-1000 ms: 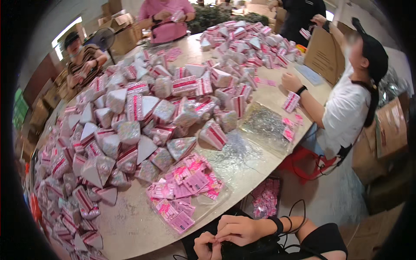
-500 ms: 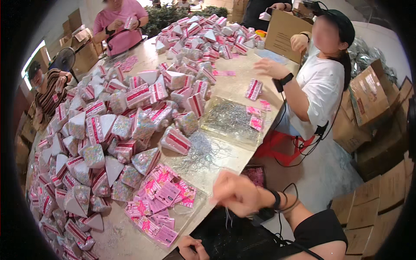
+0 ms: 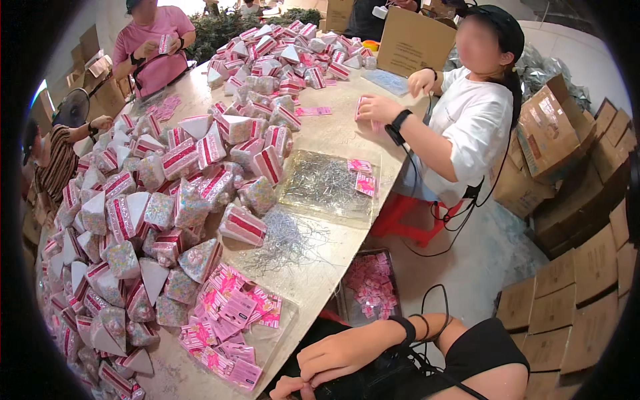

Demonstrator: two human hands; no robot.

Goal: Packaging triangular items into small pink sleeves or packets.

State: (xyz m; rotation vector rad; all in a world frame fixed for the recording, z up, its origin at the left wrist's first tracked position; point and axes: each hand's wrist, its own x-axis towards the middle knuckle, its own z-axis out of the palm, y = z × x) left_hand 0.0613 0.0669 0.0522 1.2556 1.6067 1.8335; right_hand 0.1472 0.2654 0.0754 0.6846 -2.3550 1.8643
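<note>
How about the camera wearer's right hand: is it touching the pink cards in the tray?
Apart. The head view shows the rim of the tray and the edge of the table between the right hand and the pink cards.

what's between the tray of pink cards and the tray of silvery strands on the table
A loose scatter of silvery strands lies on the tabletop between the card tray and the strand tray, as the head view shows.

You get bright, diffuse light, a pale sheen on the table [image 3: 337, 243], strong fisheye bowing, and corners lost to black
</note>
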